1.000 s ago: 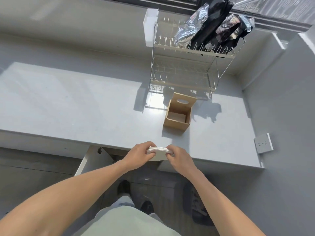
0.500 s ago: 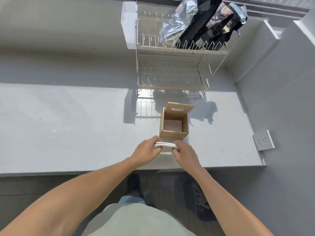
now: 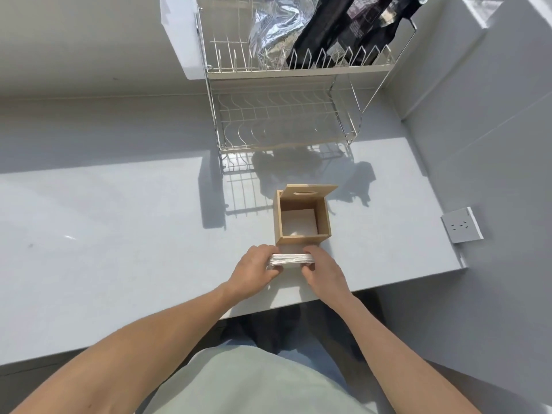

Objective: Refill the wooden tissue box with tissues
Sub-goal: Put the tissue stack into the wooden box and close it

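Observation:
A square wooden tissue box stands on the grey counter, its slotted lid tipped up at the back. Inside it lies a low layer of white tissues. Just in front of the box I hold a flat white stack of tissues between both hands. My left hand grips its left end and my right hand grips its right end. The stack hovers close to the box's front wall, below its rim.
A two-tier wire dish rack stands behind the box, with a silver foil bag and black packets on its top shelf. A grey wall with a socket rises at the right. The counter's front edge runs under my wrists.
Both hands carried the tissue stack forward from beyond the counter's front edge to just in front of the wooden box. The view has closed in on the counter.

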